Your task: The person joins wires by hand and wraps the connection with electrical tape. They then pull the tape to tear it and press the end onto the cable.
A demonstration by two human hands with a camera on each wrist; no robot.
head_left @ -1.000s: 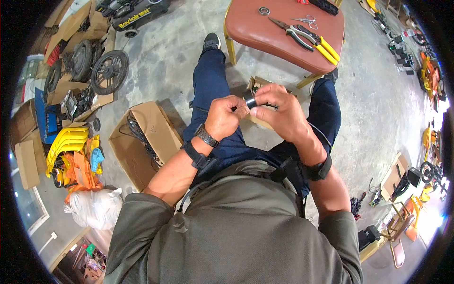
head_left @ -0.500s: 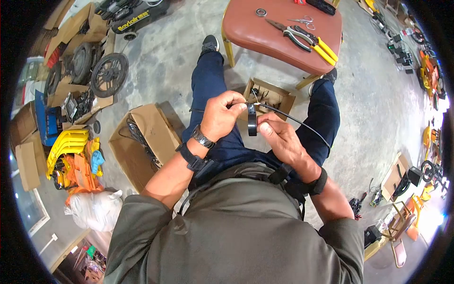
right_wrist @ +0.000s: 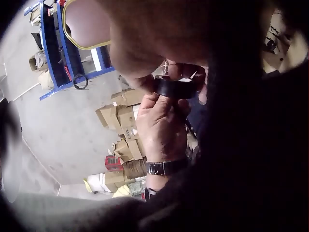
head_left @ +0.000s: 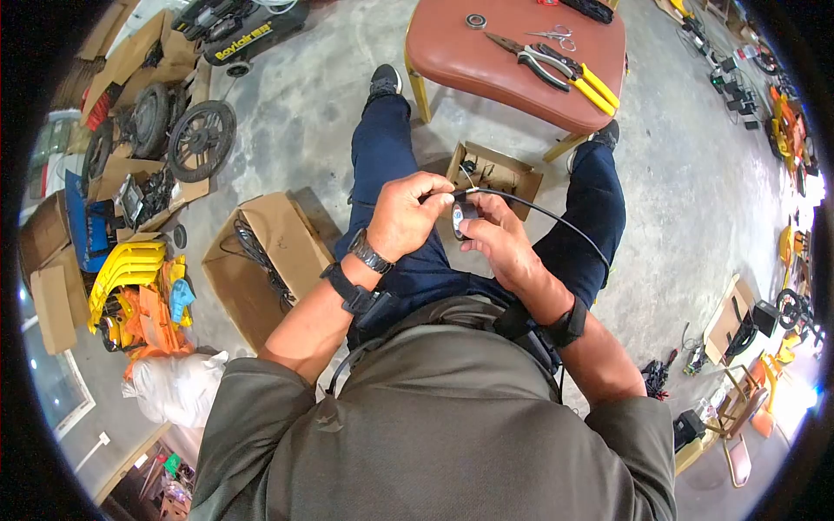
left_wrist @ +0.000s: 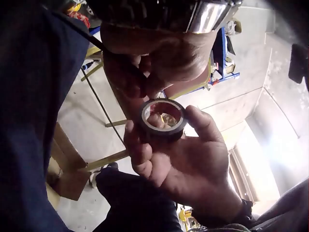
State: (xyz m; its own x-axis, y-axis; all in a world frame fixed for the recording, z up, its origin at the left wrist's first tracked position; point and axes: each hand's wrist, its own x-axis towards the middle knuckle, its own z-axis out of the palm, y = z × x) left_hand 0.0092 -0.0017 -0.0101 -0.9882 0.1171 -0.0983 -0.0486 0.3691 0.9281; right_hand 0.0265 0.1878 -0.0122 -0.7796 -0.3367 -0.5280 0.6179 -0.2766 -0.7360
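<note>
My left hand (head_left: 408, 215) pinches a thin black cable (head_left: 556, 219) between thumb and fingers. From there the cable arcs right, past the right thigh, and a thin pale wire end (head_left: 466, 177) sticks up near the fingertips. My right hand (head_left: 506, 246) grips a roll of black electrical tape (head_left: 459, 222) by its rim, thumb on one side and fingers on the other. The roll is right beside the left fingertips. In the left wrist view, the tape roll (left_wrist: 166, 137) shows its open core. The right wrist view shows its black outer face, close over the left hand (right_wrist: 161, 128).
Ahead stands a brown padded chair (head_left: 452, 65) bearing yellow-handled pliers (head_left: 598, 90), scissors (head_left: 558, 36) and a metal ring (head_left: 475, 21). A small cardboard box (head_left: 499, 154) with parts lies between the feet. At left stands a larger cardboard box (head_left: 300, 234) holding cables.
The hands were together around the tape, then my right hand dropped lower and apart with the roll edge-on. Now it has risen back toward the left fingers, the roll turned to show its label.
</note>
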